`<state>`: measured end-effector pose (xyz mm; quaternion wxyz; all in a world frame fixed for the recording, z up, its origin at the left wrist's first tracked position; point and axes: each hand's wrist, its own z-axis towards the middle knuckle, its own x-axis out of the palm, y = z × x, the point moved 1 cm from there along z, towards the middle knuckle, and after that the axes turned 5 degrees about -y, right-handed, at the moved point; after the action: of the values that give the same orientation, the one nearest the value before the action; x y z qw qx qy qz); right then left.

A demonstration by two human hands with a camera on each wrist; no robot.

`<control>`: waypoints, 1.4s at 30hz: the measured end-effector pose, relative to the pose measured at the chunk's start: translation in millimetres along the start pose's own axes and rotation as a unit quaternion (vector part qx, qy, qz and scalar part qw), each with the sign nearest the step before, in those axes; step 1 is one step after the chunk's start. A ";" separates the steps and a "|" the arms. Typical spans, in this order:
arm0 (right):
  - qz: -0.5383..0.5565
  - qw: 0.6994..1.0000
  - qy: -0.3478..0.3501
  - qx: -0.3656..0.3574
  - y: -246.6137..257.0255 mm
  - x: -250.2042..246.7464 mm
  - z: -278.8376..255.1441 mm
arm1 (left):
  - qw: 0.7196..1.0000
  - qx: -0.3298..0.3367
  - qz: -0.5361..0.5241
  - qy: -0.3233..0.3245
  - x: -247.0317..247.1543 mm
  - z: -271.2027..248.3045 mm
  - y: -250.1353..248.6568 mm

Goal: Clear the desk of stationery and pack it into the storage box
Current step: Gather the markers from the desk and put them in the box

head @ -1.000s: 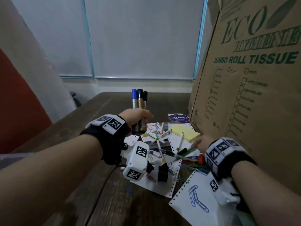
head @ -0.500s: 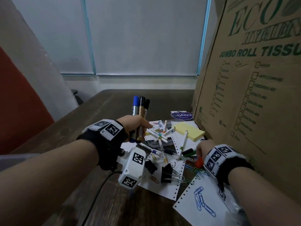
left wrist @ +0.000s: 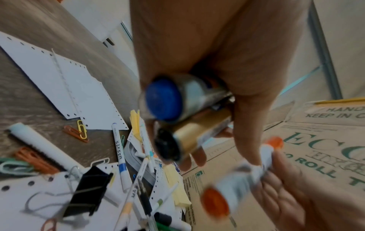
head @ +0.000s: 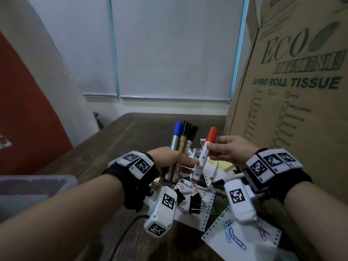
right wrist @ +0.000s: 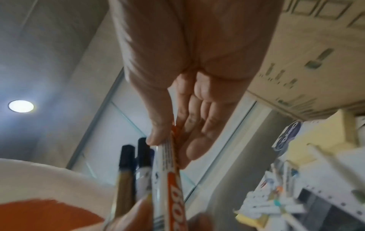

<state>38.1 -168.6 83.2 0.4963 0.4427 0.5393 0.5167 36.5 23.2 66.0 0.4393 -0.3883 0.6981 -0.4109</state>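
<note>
My left hand [head: 170, 161] grips a bundle of upright markers [head: 181, 140], one with a blue cap and silver body, one gold, others black-capped; their butt ends [left wrist: 168, 115] show in the left wrist view. My right hand [head: 226, 149] pinches an orange-capped white marker [head: 206, 153] between thumb and fingers [right wrist: 158, 136], holding it upright right beside the bundle, its lower part close to my left thumb. Below both hands lies a heap of thin markers [left wrist: 120, 156], pens, black binder clips [head: 194, 203], paper clips [head: 232, 234] and yellow sticky notes [head: 223, 165] on perforated paper sheets [head: 243, 243].
A tall cardboard box [head: 293, 102] printed ECO HYGIENE stands along the right side of the dark wooden desk [head: 143, 127]. A clear plastic storage box [head: 33, 183] sits at the left edge. A black cable [head: 130, 227] runs under my left wrist.
My right hand picked the orange-capped marker out of the heap and raised it next to the bundle. My left hand kept its grip and lifted slightly.
</note>
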 end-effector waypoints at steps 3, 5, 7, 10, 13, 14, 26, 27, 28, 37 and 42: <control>0.008 0.999 0.034 -0.004 7.8 17.9 -4.8 | 0.999 0.033 -0.041 -0.001 9.2 -11.4 -0.4; -0.001 0.999 0.037 -0.012 9.8 24.4 -8.6 | 0.995 0.058 -0.080 -0.009 10.5 -17.3 1.7; 0.004 0.999 0.038 -0.021 12.0 28.2 -13.1 | 0.992 0.072 -0.105 -0.016 10.2 -20.8 3.1; -0.018 0.998 0.043 -0.038 14.1 30.2 -18.7 | 0.991 0.074 -0.109 -0.024 10.1 -25.6 3.8; -0.104 0.993 -0.001 -0.049 5.6 22.1 -18.9 | 0.991 0.065 -0.108 -0.045 9.7 -27.2 3.3; -0.185 0.981 -0.029 -0.054 -0.8 17.9 -16.5 | 0.991 0.061 -0.105 -0.053 8.8 -27.5 3.3; -0.732 0.668 -0.006 0.132 -149.9 -69.0 118.0 | 0.992 0.013 -0.114 -0.047 -12.0 1.2 2.5; -0.734 0.663 0.015 0.143 -167.4 -82.8 134.7 | 0.992 0.010 -0.116 -0.043 -12.8 4.5 1.7; -0.734 0.661 0.027 0.153 -170.3 -85.1 135.3 | 0.992 0.008 -0.117 -0.040 -13.5 7.7 1.1; -0.721 0.684 -0.011 0.112 -112.7 -30.4 61.9 | 0.989 0.005 -0.130 -0.064 -16.0 28.4 10.3; -0.645 0.759 -0.079 0.034 -79.6 -29.3 52.5 | 0.992 -0.001 -0.108 -0.069 -15.0 25.1 14.3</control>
<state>96.4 -197.3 7.5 0.7378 0.0459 0.6732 0.0186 62.0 36.1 50.4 0.4393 -0.4889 0.6206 -0.4276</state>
